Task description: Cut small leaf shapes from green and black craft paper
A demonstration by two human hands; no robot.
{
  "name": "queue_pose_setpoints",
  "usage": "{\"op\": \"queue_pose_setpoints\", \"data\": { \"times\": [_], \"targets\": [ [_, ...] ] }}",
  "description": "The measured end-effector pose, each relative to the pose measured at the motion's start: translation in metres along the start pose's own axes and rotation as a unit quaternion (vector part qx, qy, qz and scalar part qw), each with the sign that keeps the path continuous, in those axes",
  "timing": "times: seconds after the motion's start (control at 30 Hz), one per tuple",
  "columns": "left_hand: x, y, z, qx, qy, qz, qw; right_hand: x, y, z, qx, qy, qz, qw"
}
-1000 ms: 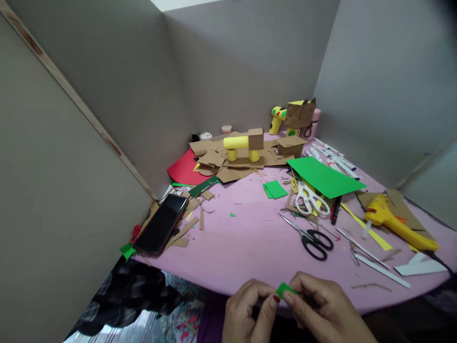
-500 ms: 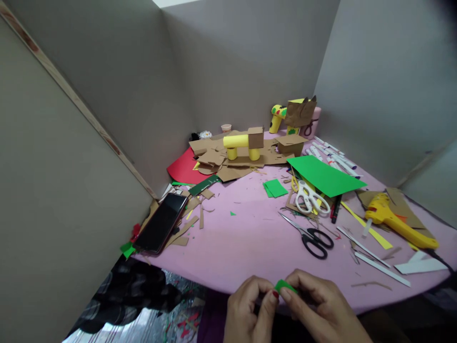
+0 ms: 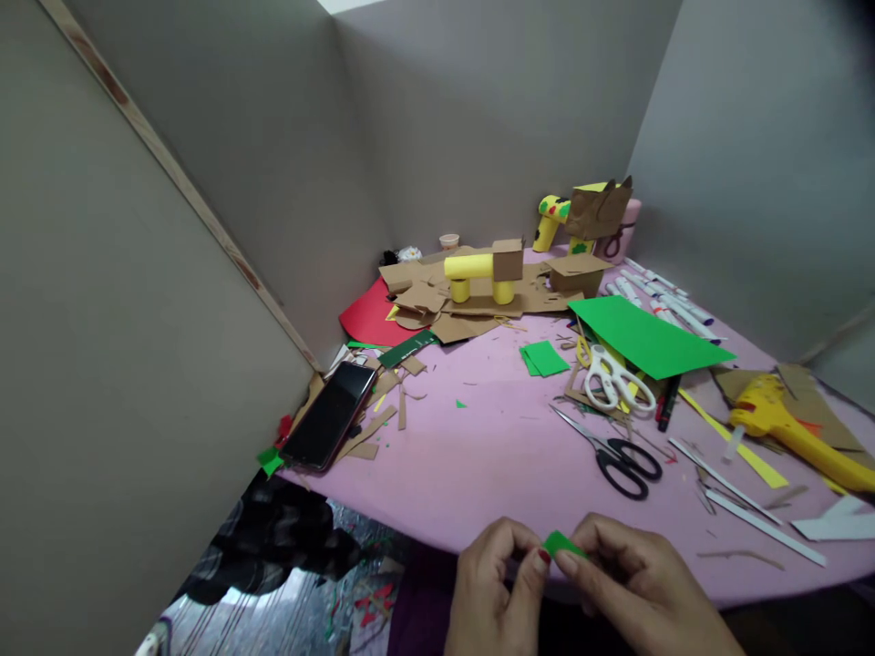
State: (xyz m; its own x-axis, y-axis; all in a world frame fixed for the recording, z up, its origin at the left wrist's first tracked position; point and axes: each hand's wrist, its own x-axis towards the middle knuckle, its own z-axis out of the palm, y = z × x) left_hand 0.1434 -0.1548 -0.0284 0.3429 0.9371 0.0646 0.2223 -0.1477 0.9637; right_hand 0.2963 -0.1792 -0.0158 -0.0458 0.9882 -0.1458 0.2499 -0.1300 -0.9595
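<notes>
At the front edge of the table, a small piece of green paper (image 3: 561,544) is pinched between my two hands. My left hand (image 3: 496,583) grips its left end between thumb and forefinger. On its right end, my right hand (image 3: 633,579) presses with the thumb on top; part of the paper is hidden by these fingers. Black-handled scissors (image 3: 619,460) lie with blades apart just beyond my right hand. Further back rest small green paper squares (image 3: 545,358) and a tiny green scrap (image 3: 460,404).
A phone (image 3: 330,415) lies at the left edge among cardboard scraps. A yellow glue gun (image 3: 786,424), white scissors (image 3: 608,378) and a green sheet (image 3: 649,337) are on the right. Behind stand a yellow tube figure with a cardboard box head (image 3: 471,266) and a spotted one (image 3: 552,219).
The whole view has shifted, so table and hands appear slightly further right. Both hands keep hold of the green paper, with little visible change in their grip.
</notes>
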Motion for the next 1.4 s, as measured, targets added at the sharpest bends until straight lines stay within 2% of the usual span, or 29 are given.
{"op": "queue_pose_setpoints", "data": {
  "times": [0.23, 0.37, 0.5, 0.57, 0.7, 0.8, 0.87, 0.93, 1.0, 1.03, 1.13, 1.27, 1.4],
  "targets": [
    [0.002, -0.001, -0.008, -0.119, -0.041, -0.075, 0.989, 0.0, -0.004, -0.001, 0.12, -0.039, 0.022, 0.992],
    [0.003, -0.001, -0.011, -0.184, -0.06, -0.118, 0.974, 0.0, -0.004, 0.001, 0.104, -0.026, -0.001, 0.994],
    [0.005, -0.006, -0.009, -0.204, -0.06, -0.113, 0.97, 0.0, -0.008, -0.003, 0.038, -0.013, -0.058, 0.998],
    [0.008, -0.01, -0.007, -0.267, -0.093, -0.165, 0.945, 0.0, -0.008, -0.006, -0.012, 0.0, -0.105, 0.994],
    [0.014, -0.016, -0.008, -0.391, -0.177, -0.31, 0.849, 0.001, -0.004, -0.011, -0.085, 0.014, -0.18, 0.98],
    [0.015, -0.009, -0.011, -0.404, -0.202, -0.33, 0.829, 0.002, 0.0, -0.01, -0.077, 0.021, -0.186, 0.979],
    [0.014, -0.001, -0.012, -0.384, -0.182, -0.295, 0.856, 0.001, 0.001, -0.008, -0.038, 0.045, -0.146, 0.987],
    [0.01, 0.006, -0.012, -0.313, -0.125, -0.229, 0.913, 0.0, 0.0, -0.005, 0.021, 0.065, -0.088, 0.994],
    [0.006, 0.01, -0.011, -0.195, -0.062, -0.148, 0.968, -0.002, -0.003, -0.001, 0.074, 0.036, -0.051, 0.995],
    [0.003, 0.011, -0.01, -0.135, -0.039, -0.109, 0.984, -0.002, -0.006, 0.001, 0.092, 0.012, -0.044, 0.995],
    [0.0, 0.01, -0.008, -0.043, -0.023, -0.037, 0.998, -0.004, -0.012, 0.006, 0.113, -0.013, -0.025, 0.993],
    [0.0, 0.003, -0.006, -0.106, -0.067, -0.054, 0.991, -0.002, -0.015, 0.008, 0.16, -0.014, 0.005, 0.987],
    [0.001, -0.003, -0.004, -0.114, -0.071, -0.048, 0.99, 0.002, -0.013, 0.008, 0.19, -0.021, 0.021, 0.981]
  ]
}}
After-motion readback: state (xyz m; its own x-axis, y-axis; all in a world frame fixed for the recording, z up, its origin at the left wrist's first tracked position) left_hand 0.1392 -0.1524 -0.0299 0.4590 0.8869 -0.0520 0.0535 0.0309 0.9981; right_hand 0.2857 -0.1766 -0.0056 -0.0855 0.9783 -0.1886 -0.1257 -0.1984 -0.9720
